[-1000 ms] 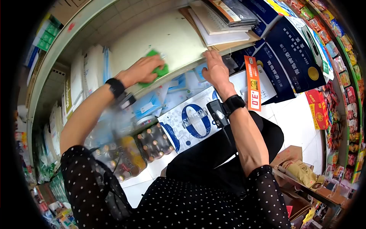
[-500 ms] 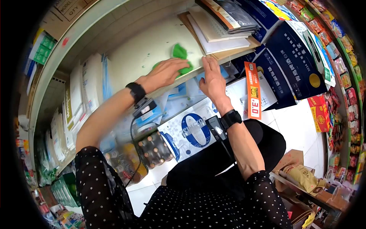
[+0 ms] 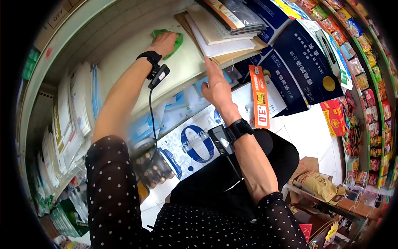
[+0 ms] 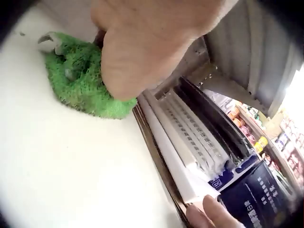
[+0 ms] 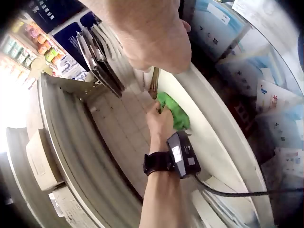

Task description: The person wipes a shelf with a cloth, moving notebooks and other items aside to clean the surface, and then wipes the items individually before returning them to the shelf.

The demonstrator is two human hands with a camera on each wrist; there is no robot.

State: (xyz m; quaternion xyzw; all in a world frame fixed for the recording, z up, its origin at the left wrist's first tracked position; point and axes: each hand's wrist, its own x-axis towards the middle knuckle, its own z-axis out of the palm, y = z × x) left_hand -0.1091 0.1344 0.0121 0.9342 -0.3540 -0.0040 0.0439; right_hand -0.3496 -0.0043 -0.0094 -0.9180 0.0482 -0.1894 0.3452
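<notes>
My left hand [image 3: 164, 43] holds a fuzzy green cloth [image 4: 78, 88] down on a pale shelf board [image 3: 128, 54]. Its fingers bend over the cloth, and folds of green show on both sides of them. In the left wrist view the palm hides part of the cloth. My right hand [image 3: 219, 89] rests at the shelf's front edge with fingers extended, holding nothing. Just beyond its fingertips lies a stack of envelopes and notebooks [image 3: 219, 43].
Upright packs of paper [image 3: 76, 99] fill the shelf's left end. Below are blue-and-white packets [image 3: 143, 126], a white carton [image 3: 195, 145] and shrink-wrapped bottles [image 3: 153, 170]. Dark blue boxes [image 3: 300, 66] and an orange price tag [image 3: 259, 95] stand right. A cable [image 3: 152, 112] hangs from my left wrist.
My left hand swept the cloth right along the shelf's front, then back toward the rear, away from the edge. The right hand stays at the edge while the head view shifts slightly.
</notes>
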